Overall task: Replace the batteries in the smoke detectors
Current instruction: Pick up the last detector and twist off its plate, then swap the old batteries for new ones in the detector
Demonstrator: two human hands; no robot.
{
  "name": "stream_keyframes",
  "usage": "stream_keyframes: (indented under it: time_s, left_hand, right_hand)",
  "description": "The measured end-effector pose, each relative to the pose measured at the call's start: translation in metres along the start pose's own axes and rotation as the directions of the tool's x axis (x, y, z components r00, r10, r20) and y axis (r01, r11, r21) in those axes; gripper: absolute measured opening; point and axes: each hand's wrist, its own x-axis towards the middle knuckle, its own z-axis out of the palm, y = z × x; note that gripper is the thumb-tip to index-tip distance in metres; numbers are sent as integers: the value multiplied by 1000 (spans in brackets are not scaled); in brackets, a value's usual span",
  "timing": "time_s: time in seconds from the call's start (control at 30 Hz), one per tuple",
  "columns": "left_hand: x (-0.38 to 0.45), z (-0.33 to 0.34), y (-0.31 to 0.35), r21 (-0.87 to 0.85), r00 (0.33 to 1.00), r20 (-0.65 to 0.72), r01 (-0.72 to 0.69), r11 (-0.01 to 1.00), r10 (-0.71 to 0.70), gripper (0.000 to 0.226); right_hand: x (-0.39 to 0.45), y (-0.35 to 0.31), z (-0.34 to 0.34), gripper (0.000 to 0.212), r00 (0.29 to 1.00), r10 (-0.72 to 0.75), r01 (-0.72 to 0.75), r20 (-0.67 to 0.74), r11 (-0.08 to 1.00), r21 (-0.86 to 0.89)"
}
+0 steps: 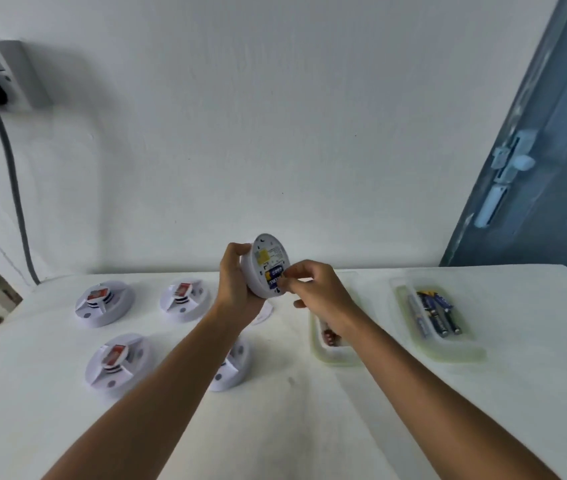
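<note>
My left hand [235, 282] grips a round white smoke detector [267, 252] above the table, its back turned to me. Blue and gold batteries [274, 276] sit in its open compartment. My right hand [313, 289] pinches at the batteries' right end with thumb and fingertips. Several more white detectors lie on the table: one [104, 303] at far left, one [185, 297] beside it, one [117, 362] nearer me, and one [232, 367] partly hidden by my left forearm. A small white cover piece [264, 315] lies under my hands.
A clear tray [448, 355] at the right holds several blue batteries [436, 313]. A second clear tray [330, 358] under my right wrist holds something dark, mostly hidden. White wall behind; a black plug and cable [12, 174] at left; a blue door [545, 168] at right.
</note>
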Motion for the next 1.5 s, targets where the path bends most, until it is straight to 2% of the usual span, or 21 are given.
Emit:
stream_keyframes:
  time_s: [0.2,0.33,0.43,0.57,0.67,0.87,0.93,1.0,1.1,1.17,1.23,1.27,1.3,1.33,1.37,1.43,1.5]
  left_hand:
    - [13,84,-53,13,998,-2,-61,998,61,38]
    - [19,127,-83,24,997,-40,-63,998,64,64]
    - [22,152,-100,24,997,-15,-81,996,81,64]
    - [23,170,-119,37,998,9,-64,997,64,64]
    - [25,177,-131,37,998,28,-65,997,64,66]
    - [29,181,-142,71,993,79,-87,994,82,52]
    - [30,181,-142,94,993,67,-103,990,97,50]
    - [32,182,-141,128,992,36,-127,984,123,54]
    - [35,181,-142,166,991,24,-136,977,134,55]
    - [37,179,-144,187,991,29,-134,973,131,60]
    - [39,175,-145,189,990,9,-137,972,138,62]
    - [41,173,-145,192,990,-8,-139,971,143,63]
    - [42,171,-144,200,988,-30,-140,970,149,64]
    - [43,169,-143,203,987,-54,-136,970,150,64]
    - [43,167,-142,199,986,-75,-130,971,147,63]
    - [42,165,-141,181,987,-108,-98,979,119,57]
    - [41,163,-139,161,988,-116,-80,984,99,47]
  right_hand:
    - [-8,21,-88,22,1000,11,-11,-1,996,91]
    - [-17,34,-135,22,997,63,-70,43,981,179]
    - [-24,43,-160,20,999,53,-53,7,971,234]
    - [-29,49,-186,23,999,38,-32,-37,988,154]
    - [-31,53,-199,28,997,66,-60,-30,985,160]
    - [-29,59,-210,31,994,101,-93,-50,985,143]
    - [-28,58,-210,32,990,106,-101,-89,993,57]
    - [-26,57,-209,27,984,89,-82,-157,995,47]
    - [-23,53,-210,17,974,108,-61,-201,972,225]
    - [-22,48,-212,19,973,184,-103,-141,887,450]
    - [-19,44,-215,17,974,193,-101,-119,840,533]
    - [-17,44,-219,14,974,162,-71,-159,883,464]
    - [-12,45,-223,12,971,107,-38,-216,953,301]
    - [-8,48,-228,11,969,42,-28,-245,998,59]
    - [-4,51,-232,11,974,-2,-44,-226,978,-202]
    - [4,62,-235,9,990,53,-121,-133,807,-578]
    - [9,75,-233,10,983,161,-174,-92,621,-764]
